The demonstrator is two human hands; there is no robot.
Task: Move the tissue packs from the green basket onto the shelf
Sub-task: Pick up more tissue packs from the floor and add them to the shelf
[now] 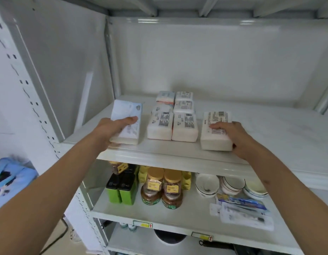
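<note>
White metal shelving fills the view, and the person reaches both arms onto its upper shelf (269, 129). At the far left, outside the rack, a blue patterned cloth (10, 179) lies low beside the perforated upright (25, 89). The left hand (113, 126) holds a pale blue tissue pack (127, 115) by its near left end, fingers laid across the top and the thumb hidden beneath; the pack sits at the shelf's front edge, its far end pointing to the back wall. Just right of this grip stands a block of white tissue packs (173, 116), two columns running back from the front edge, close to the held pack but apart from it. Right of the block, with a small gap, another white tissue pack (215, 131) rests on the shelf. The right hand (231, 133) grips it at its near right corner, index finger stretched over the label, the other fingers wrapped down its side. Below the left grip, on the lower shelf, stand green tins (121, 188); toward the right come amber jars (163, 186) with tan lids, then stacked bowls (207, 184), and flat packets (244, 208) under the right forearm. The green basket is out of view.
</note>
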